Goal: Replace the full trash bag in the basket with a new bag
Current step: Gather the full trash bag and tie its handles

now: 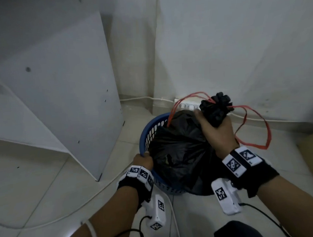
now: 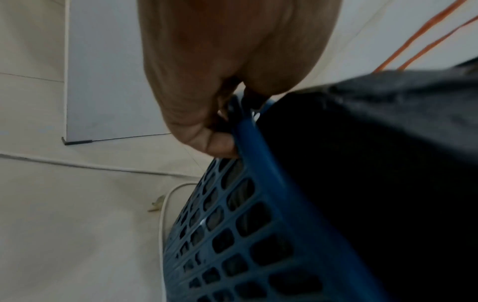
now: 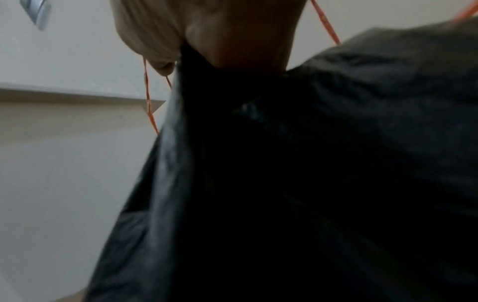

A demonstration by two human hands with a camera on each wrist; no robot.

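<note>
A full black trash bag (image 1: 178, 149) sits in a blue plastic lattice basket (image 1: 153, 125) on the tiled floor. My right hand (image 1: 214, 128) grips the bag's gathered neck, and the bunched top (image 1: 216, 106) sticks out above the fist. Red drawstring loops (image 1: 260, 131) hang from that top to the right. My left hand (image 1: 143, 161) grips the basket's near left rim. In the left wrist view the fingers (image 2: 217, 143) curl over the blue rim (image 2: 258, 155) beside the bag (image 2: 375, 163). The right wrist view shows the hand (image 3: 232, 40) closed on the black plastic (image 3: 310, 173).
A white cabinet panel (image 1: 61, 90) stands close on the left. A wall corner lies behind the basket, with a white power strip (image 1: 187, 104) and a white cable (image 1: 142, 98) along the baseboard. Another cable (image 1: 49, 219) runs across the floor tiles near my left arm.
</note>
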